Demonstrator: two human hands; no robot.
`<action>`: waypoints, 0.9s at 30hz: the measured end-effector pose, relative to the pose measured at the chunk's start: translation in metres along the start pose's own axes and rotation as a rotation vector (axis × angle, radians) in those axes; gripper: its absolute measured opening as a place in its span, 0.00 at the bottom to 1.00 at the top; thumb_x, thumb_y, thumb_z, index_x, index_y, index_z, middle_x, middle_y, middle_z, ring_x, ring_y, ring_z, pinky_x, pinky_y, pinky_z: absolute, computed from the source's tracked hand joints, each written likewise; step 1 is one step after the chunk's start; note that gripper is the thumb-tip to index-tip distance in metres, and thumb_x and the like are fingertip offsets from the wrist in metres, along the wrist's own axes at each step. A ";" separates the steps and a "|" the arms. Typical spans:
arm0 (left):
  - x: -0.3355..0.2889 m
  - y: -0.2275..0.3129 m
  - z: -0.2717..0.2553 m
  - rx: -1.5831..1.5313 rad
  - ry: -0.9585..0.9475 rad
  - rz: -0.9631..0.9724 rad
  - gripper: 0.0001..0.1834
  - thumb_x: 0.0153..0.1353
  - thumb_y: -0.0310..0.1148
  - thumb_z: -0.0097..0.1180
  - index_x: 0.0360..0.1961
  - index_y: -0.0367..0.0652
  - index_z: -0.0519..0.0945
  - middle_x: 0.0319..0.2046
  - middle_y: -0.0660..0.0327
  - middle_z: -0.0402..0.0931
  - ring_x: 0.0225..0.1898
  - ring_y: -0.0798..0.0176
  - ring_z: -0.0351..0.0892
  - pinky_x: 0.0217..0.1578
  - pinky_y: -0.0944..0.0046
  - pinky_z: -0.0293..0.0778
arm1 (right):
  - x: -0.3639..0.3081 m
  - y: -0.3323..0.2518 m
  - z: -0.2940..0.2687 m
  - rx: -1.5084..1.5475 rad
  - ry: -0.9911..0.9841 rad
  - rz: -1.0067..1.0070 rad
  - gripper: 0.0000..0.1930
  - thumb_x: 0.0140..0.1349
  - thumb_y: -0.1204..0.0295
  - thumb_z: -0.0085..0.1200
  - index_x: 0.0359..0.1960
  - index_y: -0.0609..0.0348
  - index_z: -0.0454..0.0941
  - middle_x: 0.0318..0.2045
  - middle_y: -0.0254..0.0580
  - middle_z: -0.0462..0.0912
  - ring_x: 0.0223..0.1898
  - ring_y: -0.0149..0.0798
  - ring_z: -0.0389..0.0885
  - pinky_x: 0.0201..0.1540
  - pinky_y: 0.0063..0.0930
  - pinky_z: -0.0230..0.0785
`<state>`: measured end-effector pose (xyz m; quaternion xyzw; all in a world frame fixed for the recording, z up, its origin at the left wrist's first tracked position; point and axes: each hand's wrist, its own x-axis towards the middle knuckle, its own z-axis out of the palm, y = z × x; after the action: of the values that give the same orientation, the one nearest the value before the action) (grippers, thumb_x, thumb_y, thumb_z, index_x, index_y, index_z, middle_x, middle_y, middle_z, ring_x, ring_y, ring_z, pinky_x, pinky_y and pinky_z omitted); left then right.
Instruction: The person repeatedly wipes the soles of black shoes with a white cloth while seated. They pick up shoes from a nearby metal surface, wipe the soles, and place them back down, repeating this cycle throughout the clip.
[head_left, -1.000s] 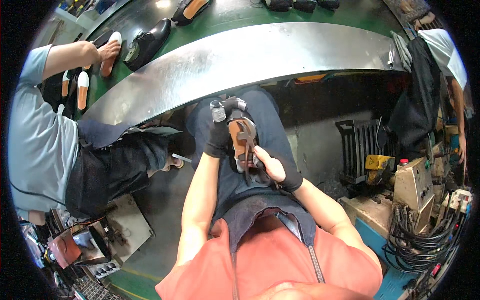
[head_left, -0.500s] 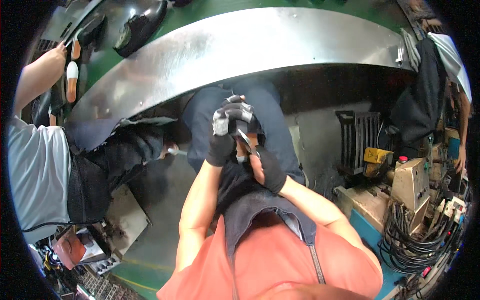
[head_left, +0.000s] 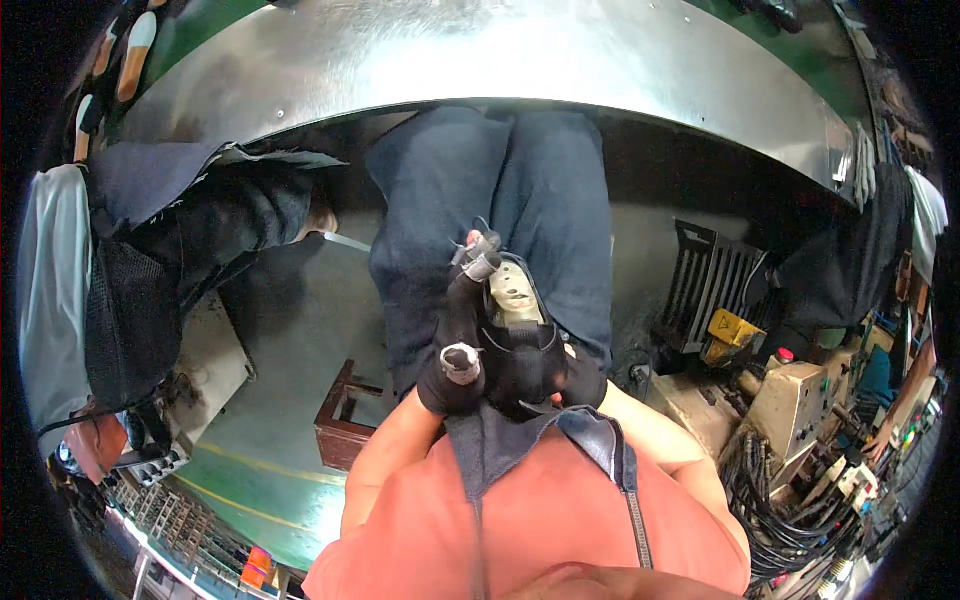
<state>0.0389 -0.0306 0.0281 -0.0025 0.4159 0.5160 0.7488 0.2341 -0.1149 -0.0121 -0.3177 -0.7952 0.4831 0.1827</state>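
A black shoe (head_left: pixel 525 365) rests in my lap, with a cream, holed shoe last (head_left: pixel 513 292) showing at its opening. My left hand (head_left: pixel 465 310), in a dark fingerless glove with pale tape at the fingers, is closed along the shoe's left side. At the shoe's right near end, my right hand (head_left: pixel 582 380) is gloved too and closed against it. Most of the right fingers are hidden behind the shoe, so whether they also hold a tool does not show.
A shiny metal bench edge (head_left: pixel 450 60) curves across in front of my knees. Tan-and-white soles (head_left: pixel 137 55) lie at far left. A co-worker's dark-clothed leg (head_left: pixel 230 210) is on the left, above a brown wooden stool (head_left: pixel 345 415). Machine boxes (head_left: pixel 795 405) and bundled cables (head_left: pixel 755 490) stand right.
My hands have come back toward my body, and the cream last is now visible in the shoe. The bright blade-like tool seen by my right hand no longer shows. The view has tilted downward.
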 end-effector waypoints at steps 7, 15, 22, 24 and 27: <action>0.028 -0.008 -0.044 0.552 -0.375 0.360 0.40 0.61 0.66 0.39 0.58 0.39 0.68 0.57 0.53 0.67 0.58 0.56 0.67 0.60 0.55 0.61 | 0.013 0.017 -0.001 0.218 -0.021 0.089 0.26 0.48 0.66 0.60 0.52 0.55 0.73 0.54 0.54 0.71 0.55 0.54 0.72 0.58 0.42 0.64; 0.043 -0.017 -0.050 0.408 -0.285 0.043 0.20 0.65 0.33 0.45 0.57 0.40 0.69 0.53 0.59 0.72 0.51 0.65 0.73 0.52 0.64 0.69 | 0.034 0.035 0.008 0.987 0.001 0.299 0.28 0.54 0.67 0.58 0.57 0.61 0.68 0.55 0.50 0.72 0.57 0.47 0.71 0.62 0.35 0.59; 0.036 0.032 -0.003 -0.009 -0.243 -0.032 0.24 0.66 0.45 0.42 0.53 0.36 0.71 0.43 0.56 0.75 0.43 0.61 0.75 0.43 0.62 0.71 | 0.055 -0.070 -0.076 0.153 0.101 0.305 0.13 0.64 0.62 0.51 0.41 0.60 0.74 0.37 0.48 0.77 0.39 0.43 0.76 0.45 0.36 0.66; 0.036 0.033 0.009 0.881 -0.091 0.134 0.25 0.66 0.43 0.45 0.55 0.34 0.68 0.39 0.49 0.77 0.41 0.53 0.77 0.42 0.54 0.71 | 0.080 -0.090 -0.096 0.417 0.365 0.476 0.17 0.68 0.58 0.43 0.30 0.61 0.70 0.20 0.40 0.71 0.22 0.38 0.70 0.30 0.32 0.64; 0.043 0.007 0.017 1.434 0.070 0.551 0.23 0.65 0.40 0.47 0.52 0.32 0.71 0.39 0.45 0.78 0.42 0.49 0.78 0.44 0.55 0.72 | 0.097 -0.027 -0.091 0.655 0.358 0.970 0.23 0.71 0.52 0.36 0.34 0.60 0.73 0.21 0.30 0.72 0.23 0.25 0.71 0.27 0.23 0.66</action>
<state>0.0492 0.0131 0.0147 0.5712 0.6577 0.2875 0.3982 0.2082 0.0020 0.0528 -0.6471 -0.3271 0.6696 0.1610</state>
